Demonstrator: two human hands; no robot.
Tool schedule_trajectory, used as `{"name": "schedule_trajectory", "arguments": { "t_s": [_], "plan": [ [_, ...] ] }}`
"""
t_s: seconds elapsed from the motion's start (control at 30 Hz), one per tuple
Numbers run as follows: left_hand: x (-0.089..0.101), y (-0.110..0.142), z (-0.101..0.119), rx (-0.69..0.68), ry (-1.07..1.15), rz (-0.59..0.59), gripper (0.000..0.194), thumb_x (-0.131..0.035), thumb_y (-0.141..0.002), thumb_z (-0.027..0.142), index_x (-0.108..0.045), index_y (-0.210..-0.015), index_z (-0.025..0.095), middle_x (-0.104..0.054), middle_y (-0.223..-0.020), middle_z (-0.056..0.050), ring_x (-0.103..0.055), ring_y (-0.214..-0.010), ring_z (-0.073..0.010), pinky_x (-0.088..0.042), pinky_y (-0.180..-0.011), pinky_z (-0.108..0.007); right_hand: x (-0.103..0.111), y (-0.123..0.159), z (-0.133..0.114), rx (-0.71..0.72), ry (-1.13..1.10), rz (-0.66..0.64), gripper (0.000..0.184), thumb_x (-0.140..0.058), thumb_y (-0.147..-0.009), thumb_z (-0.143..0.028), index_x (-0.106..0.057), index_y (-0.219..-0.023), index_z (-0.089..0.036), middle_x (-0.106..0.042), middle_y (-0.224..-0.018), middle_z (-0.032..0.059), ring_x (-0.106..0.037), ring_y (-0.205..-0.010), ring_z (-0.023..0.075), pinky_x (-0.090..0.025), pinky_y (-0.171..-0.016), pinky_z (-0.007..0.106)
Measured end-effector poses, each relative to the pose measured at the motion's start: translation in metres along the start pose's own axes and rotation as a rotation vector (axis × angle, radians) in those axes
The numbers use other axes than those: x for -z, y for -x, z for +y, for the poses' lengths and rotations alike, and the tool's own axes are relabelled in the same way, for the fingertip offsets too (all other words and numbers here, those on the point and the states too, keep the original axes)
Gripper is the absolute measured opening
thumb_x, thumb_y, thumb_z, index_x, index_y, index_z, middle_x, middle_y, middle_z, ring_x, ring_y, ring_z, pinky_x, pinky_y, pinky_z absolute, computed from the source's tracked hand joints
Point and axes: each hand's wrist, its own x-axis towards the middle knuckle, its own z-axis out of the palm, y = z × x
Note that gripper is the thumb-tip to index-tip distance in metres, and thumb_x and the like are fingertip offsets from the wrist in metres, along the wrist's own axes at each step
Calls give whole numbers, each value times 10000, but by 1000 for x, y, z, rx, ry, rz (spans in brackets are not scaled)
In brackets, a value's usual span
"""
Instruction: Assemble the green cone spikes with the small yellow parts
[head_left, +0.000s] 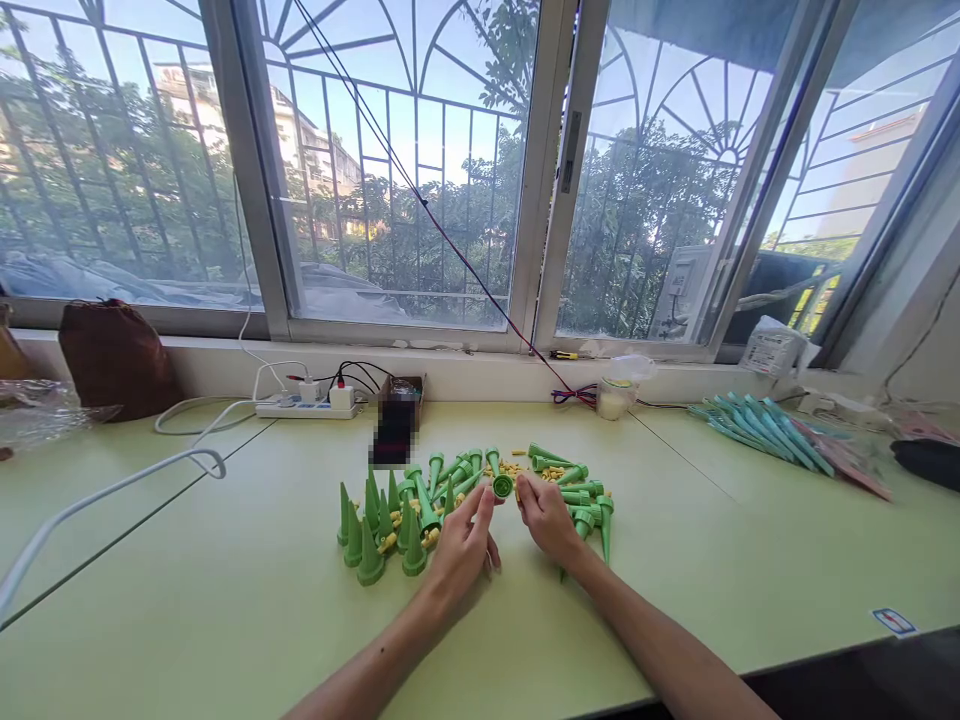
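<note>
My left hand grips a green plastic spike between thumb and fingers, its round cap end facing me. Close beside that cap, my right hand is closed in a pinch on a small yellow piece, mostly hidden by the fingertips. Several green spikes stand point up to the left of my hands. Other green spikes lie in a loose heap on the right, and more lie behind. Small yellow pieces are scattered among them.
On the pale green table, a white power strip and an open box sit at the back. A white cable arches across the left. Light-blue strips lie at right; a jar stands by the windowsill.
</note>
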Motion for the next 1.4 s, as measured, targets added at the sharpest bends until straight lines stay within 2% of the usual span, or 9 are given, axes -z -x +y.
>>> {"name": "schedule_trajectory", "arguments": {
  "t_s": [0.13, 0.23, 0.3, 0.7, 1.0, 1.1, 1.17, 1.27, 1.4],
  "plan": [
    [0, -1, -2, 2, 32, 2, 585, -398, -925, 644, -607, -1213, 179, -703, -896, -56, -582, -382, -105, -452, -333, -228, -1, 0, 0, 15, 13, -2, 421, -325, -1023, -409, -389, -649, -227, -421, -554, -38, -386, -514, 135, -304, -541, 276],
    [0, -2, -2, 0, 34, 5, 615, -428, -908, 657, -598, -1236, 166, -582, -577, 36, -570, -371, -128, -450, -346, -214, -1, 0, -1, 34, 29, 4, 425, -330, -1025, -409, -393, -648, -222, -425, -572, -34, -383, -527, 134, -297, -545, 275],
    [0, -2, -1, 1, 35, 9, 639, -436, -900, 666, -602, -1239, 151, -505, -477, 67, -553, -356, -135, -449, -353, -215, -1, -1, 0, 48, 41, 7, 427, -334, -1026, -402, -392, -644, -220, -427, -577, -31, -377, -533, 133, -290, -547, 276],
    [0, -1, 2, -26, -24, 23, 584, -443, -928, 614, -573, -1271, 160, -493, -442, 81, -539, -351, -135, -431, -368, -211, -2, 1, -1, 82, 74, -6, 438, -324, -1025, -413, -364, -634, -220, -404, -572, -31, -351, -536, 133, -266, -544, 281],
    [4, 3, 7, -43, -98, -8, 518, -528, -926, 517, -555, -1310, 170, -528, -476, 62, -566, -419, -138, -462, -442, -222, 0, 0, -1, 64, 69, 3, 432, -327, -1017, -417, -358, -634, -219, -395, -573, -31, -344, -537, 133, -266, -535, 281],
    [3, 3, 8, -56, -108, -12, 507, -536, -922, 506, -539, -1314, 185, -632, -621, 18, -570, -415, -125, -466, -437, -228, 0, 0, -1, 59, 70, 1, 433, -324, -1014, -425, -359, -634, -220, -396, -570, -31, -342, -534, 133, -269, -530, 280],
    [3, 3, 9, -70, -109, -8, 482, -536, -916, 506, -535, -1300, 213, -713, -952, -66, -573, -415, -93, -470, -424, -231, 0, 0, 0, 58, 73, 3, 434, -323, -1013, -428, -359, -634, -220, -394, -565, -33, -334, -529, 131, -265, -525, 279],
    [2, 3, 9, -82, -111, 2, 472, -531, -910, 506, -498, -1298, 238, -589, -1340, -156, -556, -396, -49, -483, -419, -238, -1, -1, 2, 58, 86, 6, 433, -322, -1013, -429, -361, -636, -220, -392, -564, -34, -328, -530, 131, -257, -525, 280],
    [2, 2, 6, -77, -88, 22, 499, -551, -891, 506, -445, -1299, 240, -535, -1418, -202, -544, -384, -41, -489, -414, -239, -3, 0, 4, 56, 100, -3, 442, -318, -1015, -431, -362, -629, -219, -401, -565, -32, -340, -529, 131, -259, -533, 281]
  ]
}}
